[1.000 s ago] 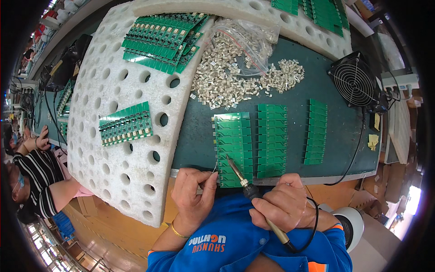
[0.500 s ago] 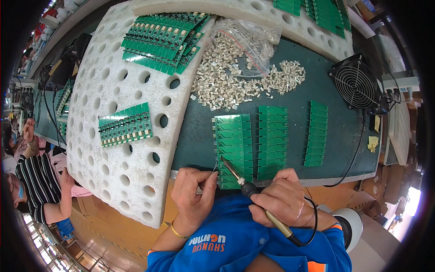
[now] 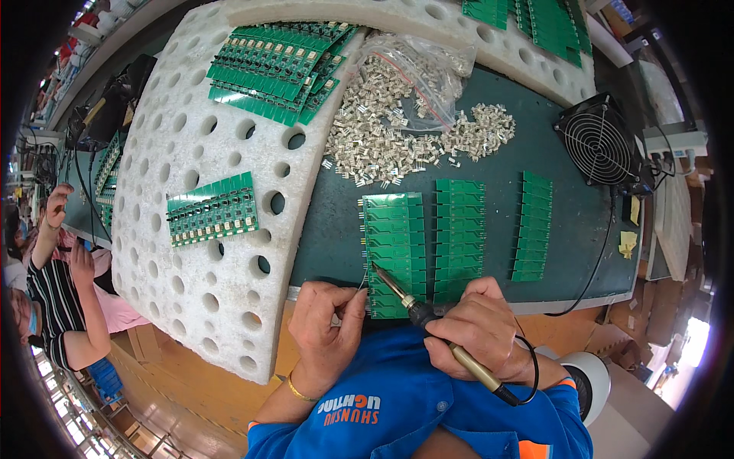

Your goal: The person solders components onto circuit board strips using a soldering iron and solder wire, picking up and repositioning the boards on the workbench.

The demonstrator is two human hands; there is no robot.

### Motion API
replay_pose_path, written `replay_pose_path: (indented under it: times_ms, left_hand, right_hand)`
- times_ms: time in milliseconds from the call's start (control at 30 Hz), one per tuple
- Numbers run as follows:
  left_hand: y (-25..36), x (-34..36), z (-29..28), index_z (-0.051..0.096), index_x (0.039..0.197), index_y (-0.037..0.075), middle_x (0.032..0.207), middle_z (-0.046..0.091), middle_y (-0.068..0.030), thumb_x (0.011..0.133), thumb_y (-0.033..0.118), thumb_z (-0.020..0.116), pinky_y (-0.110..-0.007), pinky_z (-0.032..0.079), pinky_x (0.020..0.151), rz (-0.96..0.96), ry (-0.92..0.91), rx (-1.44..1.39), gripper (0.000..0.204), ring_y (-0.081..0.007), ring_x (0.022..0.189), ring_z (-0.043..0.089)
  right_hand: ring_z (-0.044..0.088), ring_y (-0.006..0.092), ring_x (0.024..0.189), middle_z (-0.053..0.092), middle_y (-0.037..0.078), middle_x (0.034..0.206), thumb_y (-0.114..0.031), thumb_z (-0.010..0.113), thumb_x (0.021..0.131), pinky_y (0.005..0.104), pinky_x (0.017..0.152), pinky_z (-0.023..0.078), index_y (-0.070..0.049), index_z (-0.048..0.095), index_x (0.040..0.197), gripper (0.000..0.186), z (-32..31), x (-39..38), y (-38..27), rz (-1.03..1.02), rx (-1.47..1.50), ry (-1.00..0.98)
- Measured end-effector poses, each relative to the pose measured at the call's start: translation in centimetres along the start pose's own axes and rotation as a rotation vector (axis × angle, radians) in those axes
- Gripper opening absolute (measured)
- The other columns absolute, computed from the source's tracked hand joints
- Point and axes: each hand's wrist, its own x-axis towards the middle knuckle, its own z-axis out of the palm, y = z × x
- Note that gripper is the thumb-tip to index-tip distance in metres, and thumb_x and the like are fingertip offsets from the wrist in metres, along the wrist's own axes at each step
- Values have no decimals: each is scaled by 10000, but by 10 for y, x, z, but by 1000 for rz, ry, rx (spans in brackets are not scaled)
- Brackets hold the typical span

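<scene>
a: bearing surface?
b: dark green bench top [image 3: 501, 222], front edge crossing below mid-frame.
a: on it, left of frame?
b: white foam slab [image 3: 216, 149], perforated, jutting past the front edge toward lower left.
a: upper centre?
b: loose pile of small white connectors [image 3: 375, 149]; clear plastic bag [image 3: 436, 96] at its upper side.
a: centre to right?
b: three green circuit boards [image 3: 394, 237], spaced apart; black fan [image 3: 600, 141] at upper right, black cable [image 3: 600, 264] curving below it.

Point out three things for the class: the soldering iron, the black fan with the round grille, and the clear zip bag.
Soldering iron [image 3: 420, 313], head view: on its black grip.
Black fan [image 3: 598, 142], head view: middle of its round grille.
Clear zip bag [image 3: 433, 84], head view: on its plastic side.
</scene>
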Motion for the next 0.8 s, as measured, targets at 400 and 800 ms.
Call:
replay_pose_path:
  times_ms: [400,800]
  left_hand:
    - [4,-8,-3,640,865,21,752,596,-84,795,-12,772,-306,459,564,-37,27,-46,152,-201,643,576]
    - [4,-25,-4,574,888,19,773,570,-64,886,30,702,-252,437,569,-286,29,-252,129,-134,618,524]
  right_hand:
    - [546,160,524,590,-5,649,-71,791,676,324,630,402,-83,664,938,291,-12,-5,-3,-18,-48,35]
    - [565,169,540,606,15,656,-56,788,686,335,640,408,-74,656,925,274,-12,-13,-6,-32,4,67]
